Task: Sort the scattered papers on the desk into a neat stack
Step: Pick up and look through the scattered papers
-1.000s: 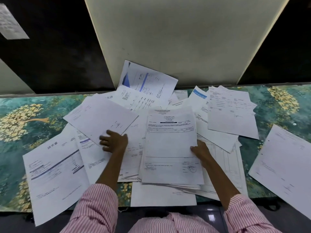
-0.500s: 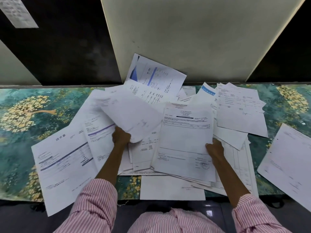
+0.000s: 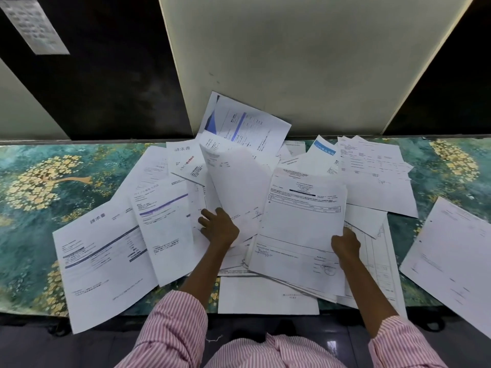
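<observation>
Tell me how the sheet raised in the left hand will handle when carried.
Probably floppy: the lifted sheet bows where the left hand grips only its lower edge. Likely very light, since one hand holds it up. It may slide on smooth paper when laid on the stack, so it could drift out of line.

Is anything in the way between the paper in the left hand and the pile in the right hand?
Nothing visible. The left hand holds the lifted sheet up above the scattered papers, right beside the pile that the right hand grips.
</observation>
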